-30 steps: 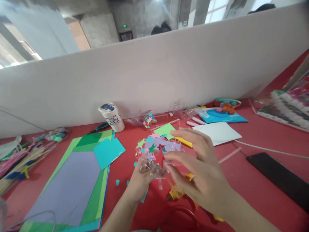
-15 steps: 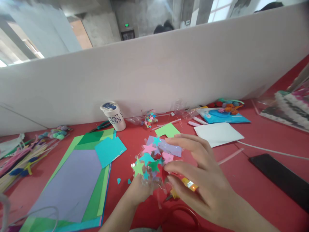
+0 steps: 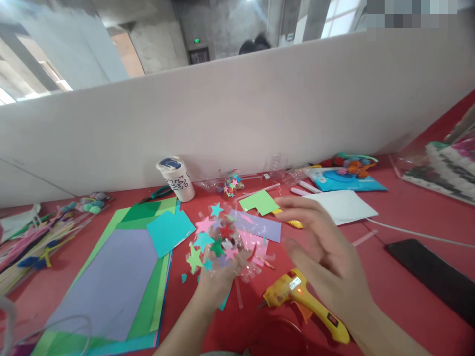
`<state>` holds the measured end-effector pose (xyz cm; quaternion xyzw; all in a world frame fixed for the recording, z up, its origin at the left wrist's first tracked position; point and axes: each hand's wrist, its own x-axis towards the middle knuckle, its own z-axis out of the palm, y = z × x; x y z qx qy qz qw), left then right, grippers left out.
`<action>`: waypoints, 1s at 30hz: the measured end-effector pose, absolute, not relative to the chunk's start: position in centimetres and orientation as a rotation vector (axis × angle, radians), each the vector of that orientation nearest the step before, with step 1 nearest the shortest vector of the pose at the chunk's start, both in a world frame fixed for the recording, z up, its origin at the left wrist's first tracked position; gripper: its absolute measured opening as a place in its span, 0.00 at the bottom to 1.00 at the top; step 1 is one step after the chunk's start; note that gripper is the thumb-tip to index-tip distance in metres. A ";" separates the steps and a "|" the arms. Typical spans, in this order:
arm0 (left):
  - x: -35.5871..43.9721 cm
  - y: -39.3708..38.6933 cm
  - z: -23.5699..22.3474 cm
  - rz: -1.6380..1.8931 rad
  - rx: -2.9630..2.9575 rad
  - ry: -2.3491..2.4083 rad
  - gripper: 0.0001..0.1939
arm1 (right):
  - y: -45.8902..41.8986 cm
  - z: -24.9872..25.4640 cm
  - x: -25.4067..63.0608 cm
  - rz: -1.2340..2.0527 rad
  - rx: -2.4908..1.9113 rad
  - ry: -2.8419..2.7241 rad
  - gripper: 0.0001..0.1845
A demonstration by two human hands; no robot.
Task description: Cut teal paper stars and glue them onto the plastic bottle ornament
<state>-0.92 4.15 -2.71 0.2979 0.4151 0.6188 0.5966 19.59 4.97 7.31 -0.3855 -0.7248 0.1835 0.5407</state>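
Observation:
My left hand (image 3: 218,283) holds up a clear plastic bundle covered with colourful paper stars (image 3: 217,247), in pink, turquoise, green, red and purple. Its fingers are largely hidden behind the stars. To the right, my right hand (image 3: 330,257) is open, fingers apart and curved, with nothing in them, away from the bundle. Below it on the red table lies a yellow hot glue gun (image 3: 284,290), nozzle pointing left, with a small orange light on its body. Purple paper (image 3: 267,227) and pink paper (image 3: 260,247) lie behind the bundle.
Coloured sheets (image 3: 111,277) are stacked at left, near pipe cleaners (image 3: 44,247). A white cup (image 3: 178,180) stands by the white partition (image 3: 222,118). Farther right are a white sheet (image 3: 341,205), a blue wipes pack (image 3: 345,180), a cable (image 3: 415,232) and a black phone (image 3: 426,272).
My right hand has drawn back to the right, away from the stars, and its fingers have parted. The star bundle has shifted slightly left in my left hand. The glue gun is now uncovered.

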 end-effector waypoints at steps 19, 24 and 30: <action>3.0 4.3 3.6 1.308 0.438 0.706 0.13 | 3.9 8.3 18.1 -0.115 -0.821 -2.153 0.11; 3.3 4.3 4.3 1.317 0.460 0.748 0.14 | 3.7 7.9 18.1 -0.100 -0.831 -2.198 0.10; 3.0 4.4 4.0 1.403 0.459 0.753 0.15 | 3.5 7.6 17.9 -0.079 -0.872 -2.244 0.15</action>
